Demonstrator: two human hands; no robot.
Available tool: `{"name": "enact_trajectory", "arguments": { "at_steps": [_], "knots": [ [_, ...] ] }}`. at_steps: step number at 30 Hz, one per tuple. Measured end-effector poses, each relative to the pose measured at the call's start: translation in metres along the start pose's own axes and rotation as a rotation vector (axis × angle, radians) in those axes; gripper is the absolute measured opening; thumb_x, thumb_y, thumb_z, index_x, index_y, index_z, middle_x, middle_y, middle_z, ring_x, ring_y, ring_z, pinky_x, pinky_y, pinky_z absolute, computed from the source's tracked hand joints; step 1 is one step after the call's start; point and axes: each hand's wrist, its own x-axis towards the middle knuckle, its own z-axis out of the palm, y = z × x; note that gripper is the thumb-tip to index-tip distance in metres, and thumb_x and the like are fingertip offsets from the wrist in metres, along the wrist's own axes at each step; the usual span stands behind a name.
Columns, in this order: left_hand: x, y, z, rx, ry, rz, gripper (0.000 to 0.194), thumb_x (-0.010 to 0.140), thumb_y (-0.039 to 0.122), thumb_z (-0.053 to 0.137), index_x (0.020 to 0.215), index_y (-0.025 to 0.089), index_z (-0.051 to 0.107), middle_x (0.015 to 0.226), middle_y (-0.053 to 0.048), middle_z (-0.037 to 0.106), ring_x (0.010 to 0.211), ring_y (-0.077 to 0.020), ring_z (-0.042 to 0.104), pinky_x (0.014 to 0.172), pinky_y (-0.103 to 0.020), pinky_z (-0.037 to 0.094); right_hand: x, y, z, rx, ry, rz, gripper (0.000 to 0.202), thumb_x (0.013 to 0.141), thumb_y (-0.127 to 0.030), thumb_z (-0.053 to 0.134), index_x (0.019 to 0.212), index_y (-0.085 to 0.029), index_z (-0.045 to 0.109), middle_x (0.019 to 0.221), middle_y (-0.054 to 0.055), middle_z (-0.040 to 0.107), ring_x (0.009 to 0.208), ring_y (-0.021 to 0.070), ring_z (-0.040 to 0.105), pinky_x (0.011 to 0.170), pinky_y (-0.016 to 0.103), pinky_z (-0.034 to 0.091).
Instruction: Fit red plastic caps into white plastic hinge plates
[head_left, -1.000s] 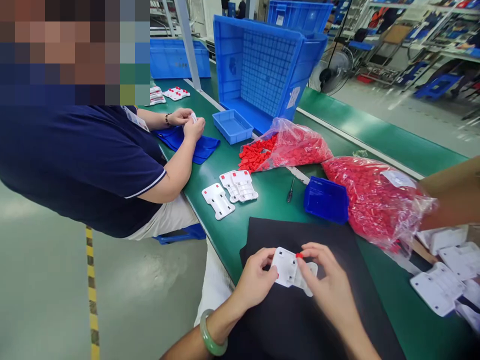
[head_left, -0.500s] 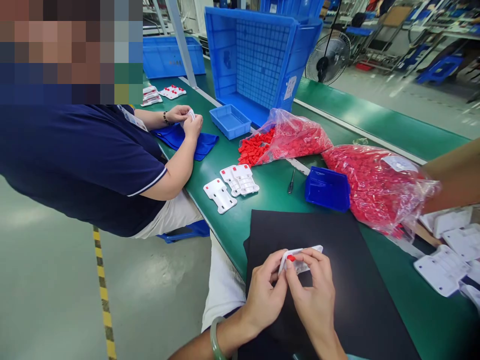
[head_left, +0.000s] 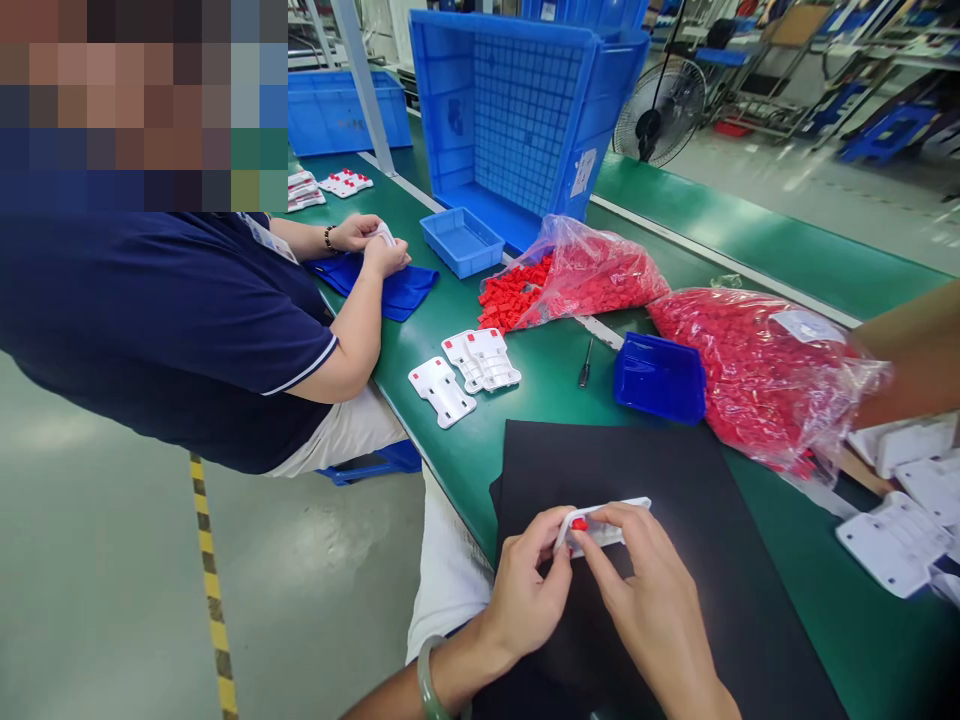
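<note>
My left hand [head_left: 529, 590] and my right hand [head_left: 645, 600] both grip one white plastic plate [head_left: 609, 522], held edge-on above a black mat [head_left: 720, 560]. A small red clip [head_left: 579, 524] sits at the plate's left end, pinched between my thumbs. A green bangle is on my left wrist. Finished white plates with red clips [head_left: 465, 370] lie on the green table beyond the mat.
Two plastic bags of red clips [head_left: 592, 275] [head_left: 757, 370] lie behind the mat, with a small dark blue bin [head_left: 660, 378] and a screwdriver [head_left: 584, 364] between. Bare white plates [head_left: 892, 540] pile at right. A co-worker in navy [head_left: 165, 330] sits left, handling a part. Blue crates [head_left: 517, 110] stand behind.
The plate has been turned from flat-facing to edge-on and my hands closed together around its left end, pressing the red clip there. The view shifted slightly.
</note>
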Motion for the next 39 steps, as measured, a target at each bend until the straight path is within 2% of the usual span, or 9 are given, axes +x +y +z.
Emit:
{"name": "enact_trajectory", "arguments": {
  "at_steps": [5, 13, 17, 19, 22, 25, 28, 35, 39],
  "knots": [
    [0.000, -0.001, -0.002, 0.020, -0.013, 0.008, 0.027, 0.094, 0.020, 0.046, 0.120, 0.019, 0.056, 0.112, -0.008, 0.067, 0.098, -0.0191, 0.065, 0.088, -0.029, 0.052, 0.002, 0.007, -0.002, 0.102, -0.035, -0.119, 0.008, 0.091, -0.025, 0.055, 0.096, -0.027, 0.061, 0.094, 0.001, 0.064, 0.087, 0.0166, 0.060, 0.076, 0.028, 0.046],
    [0.001, -0.003, -0.006, 0.133, -0.018, 0.003, 0.026, 0.096, 0.024, 0.044, 0.117, 0.019, 0.057, 0.099, -0.006, 0.066, 0.087, -0.0170, 0.063, 0.082, -0.027, 0.051, 0.007, 0.012, -0.003, 0.063, -0.112, -0.204, 0.012, 0.094, -0.022, 0.050, 0.097, -0.024, 0.062, 0.092, 0.003, 0.065, 0.084, 0.0170, 0.060, 0.076, 0.030, 0.046],
    [0.005, 0.004, -0.008, 0.157, -0.028, 0.033, 0.027, 0.096, 0.023, 0.043, 0.116, 0.019, 0.059, 0.099, -0.006, 0.065, 0.087, -0.0167, 0.062, 0.081, -0.026, 0.050, 0.012, 0.012, -0.005, 0.037, -0.068, -0.090, 0.011, 0.091, -0.032, 0.054, 0.092, -0.026, 0.062, 0.104, 0.005, 0.062, 0.096, 0.0217, 0.059, 0.075, 0.032, 0.048],
    [0.006, 0.006, -0.009, 0.149, -0.035, 0.044, 0.027, 0.095, 0.022, 0.043, 0.116, 0.019, 0.059, 0.100, -0.006, 0.066, 0.087, -0.0165, 0.062, 0.081, -0.026, 0.050, 0.015, 0.012, -0.007, 0.095, -0.116, 0.020, 0.012, 0.090, -0.036, 0.054, 0.095, -0.027, 0.060, 0.108, 0.004, 0.062, 0.100, 0.0209, 0.059, 0.069, 0.028, 0.049],
    [0.008, 0.004, -0.011, 0.153, -0.014, 0.038, 0.025, 0.091, 0.021, 0.050, 0.113, 0.018, 0.061, 0.098, -0.006, 0.067, 0.083, -0.0161, 0.062, 0.077, -0.025, 0.051, 0.021, 0.011, -0.008, 0.185, -0.262, 0.094, 0.013, 0.091, -0.038, 0.052, 0.096, -0.028, 0.058, 0.097, 0.000, 0.064, 0.087, 0.0165, 0.062, 0.061, 0.023, 0.048],
    [0.011, 0.003, -0.013, 0.181, 0.054, 0.009, 0.018, 0.089, 0.024, 0.055, 0.102, 0.017, 0.065, 0.089, -0.004, 0.067, 0.076, -0.0146, 0.060, 0.072, -0.023, 0.049, 0.024, 0.009, -0.008, 0.206, -0.299, 0.078, 0.013, 0.091, -0.038, 0.052, 0.090, -0.027, 0.058, 0.089, -0.001, 0.064, 0.079, 0.0151, 0.061, 0.066, 0.023, 0.047],
    [0.013, 0.004, -0.012, 0.158, 0.096, -0.014, 0.018, 0.091, 0.027, 0.053, 0.094, 0.017, 0.067, 0.083, -0.003, 0.066, 0.072, -0.0133, 0.058, 0.068, -0.022, 0.047, 0.021, 0.009, -0.002, 0.211, -0.271, 0.067, 0.013, 0.092, -0.037, 0.052, 0.089, -0.026, 0.058, 0.089, -0.001, 0.063, 0.080, 0.0153, 0.061, 0.069, 0.025, 0.046],
    [0.009, 0.003, -0.002, 0.050, 0.234, -0.022, 0.026, 0.094, 0.031, 0.047, 0.085, 0.015, 0.066, 0.078, -0.003, 0.063, 0.071, -0.0134, 0.055, 0.067, -0.022, 0.045, 0.009, 0.004, 0.022, 0.188, -0.081, 0.029, 0.013, 0.091, -0.035, 0.052, 0.086, -0.024, 0.056, 0.084, 0.001, 0.061, 0.077, 0.0169, 0.057, 0.068, 0.027, 0.045],
    [0.012, -0.004, -0.001, 0.051, 0.312, -0.042, 0.028, 0.094, 0.034, 0.048, 0.081, 0.015, 0.065, 0.075, -0.002, 0.062, 0.070, -0.0141, 0.054, 0.065, -0.023, 0.044, 0.014, 0.003, 0.027, 0.210, -0.117, 0.092, 0.017, 0.092, -0.038, 0.050, 0.089, -0.023, 0.057, 0.085, 0.002, 0.062, 0.076, 0.0169, 0.059, 0.067, 0.027, 0.046]
  ]
}}
